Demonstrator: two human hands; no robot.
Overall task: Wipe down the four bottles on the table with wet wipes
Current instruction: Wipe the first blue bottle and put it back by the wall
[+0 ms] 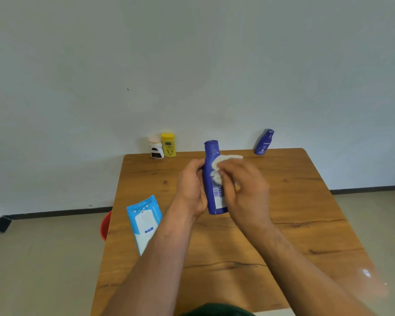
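Item, off the left edge of the surface [306,213]: red container [105,225], partly hidden, kind unclear. Item, near the left edge: wet-wipe pack [144,222], blue and white, lying flat, its long axis running from near to far. Items, far edge toward the left corner: white bottle [156,148] with pale cap and yellow bottle [168,145], upright, just beside each other, well apart from both hands. Item, centre of the surface: left hand [191,188], fingers curled round the left side of the large blue bottle [211,160], gripping it at mid-body. The bottle stands roughly upright with its cap end uppermost and farthest from the person; whether its base touches the surface cannot be told. Item: wipe [224,160], white and crumpled, lying against the bottle's upper right face just below the shoulder. Item: right hand [242,188], fingers bunched on the wipe, pressing it to the bottle from the right. Judgement: wiping of this bottle is in hand, and the next stroke would run down its long axis toward the label and base, directly below the wipe. Item, far edge toward the right corner: small blue bottle [263,142], upright, nearer the right hand.
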